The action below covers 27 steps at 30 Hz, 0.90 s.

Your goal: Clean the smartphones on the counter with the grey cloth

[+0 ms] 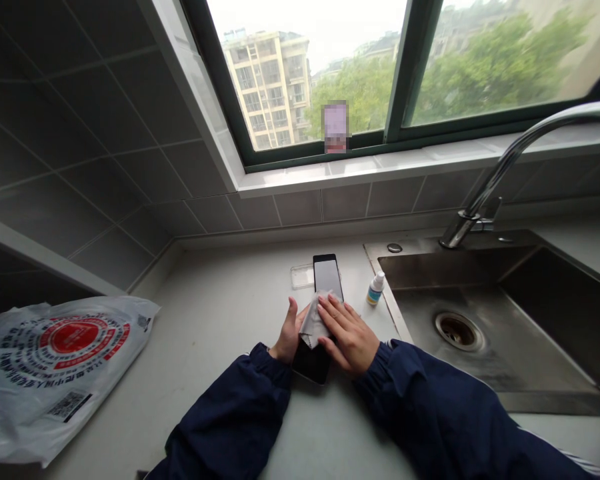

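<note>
A dark smartphone (311, 363) lies low between my hands, its lower end showing black. My left hand (289, 333) is at its left side with the thumb raised; the other fingers pass out of sight under the phone and cloth. Over its upper part is a grey cleaning cloth (313, 327) with a zigzag edge. My right hand (349, 333) presses the cloth down with its fingers laid across it. Just beyond, another phone-like slab (327, 275) with a bright reflecting face lies on the counter. Beside it sits a clear phone case (301, 277), partly covered.
A small white-capped spray bottle (375, 289) stands right of my hands, by the rim of the steel sink (403, 323). A chrome faucet (473, 207) arches over the sink. At left lies a white plastic bag (95, 380) on the pale counter (220, 313). A window is behind.
</note>
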Tool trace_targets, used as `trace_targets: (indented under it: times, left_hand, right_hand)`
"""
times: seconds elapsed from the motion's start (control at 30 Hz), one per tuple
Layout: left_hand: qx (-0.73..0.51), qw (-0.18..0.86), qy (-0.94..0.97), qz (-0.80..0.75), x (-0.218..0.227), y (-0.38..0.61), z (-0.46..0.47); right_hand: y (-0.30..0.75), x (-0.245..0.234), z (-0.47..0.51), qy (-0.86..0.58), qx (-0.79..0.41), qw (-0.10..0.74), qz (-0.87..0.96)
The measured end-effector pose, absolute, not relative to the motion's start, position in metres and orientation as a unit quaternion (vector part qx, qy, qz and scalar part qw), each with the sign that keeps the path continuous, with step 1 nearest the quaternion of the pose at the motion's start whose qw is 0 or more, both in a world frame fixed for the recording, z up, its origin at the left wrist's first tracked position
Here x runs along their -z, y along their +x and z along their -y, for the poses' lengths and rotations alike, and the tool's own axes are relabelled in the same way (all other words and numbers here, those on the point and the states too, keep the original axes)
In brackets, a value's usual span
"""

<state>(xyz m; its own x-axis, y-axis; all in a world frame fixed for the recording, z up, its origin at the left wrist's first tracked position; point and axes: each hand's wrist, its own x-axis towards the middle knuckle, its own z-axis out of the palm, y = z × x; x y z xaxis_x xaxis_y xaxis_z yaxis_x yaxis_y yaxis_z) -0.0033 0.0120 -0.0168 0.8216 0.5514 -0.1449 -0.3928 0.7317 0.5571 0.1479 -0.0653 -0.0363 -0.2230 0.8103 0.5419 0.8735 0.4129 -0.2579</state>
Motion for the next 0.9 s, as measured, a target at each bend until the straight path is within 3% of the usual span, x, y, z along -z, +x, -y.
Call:
trace_targets:
  times: [0.9]
  left_hand:
    - [-0.269,0.928,0.202,-0.161,0.012,-0.010,-0.021]
  right_hand:
    - [0.145,0.022,0.075,-0.411,-0.016,0.392,0.823]
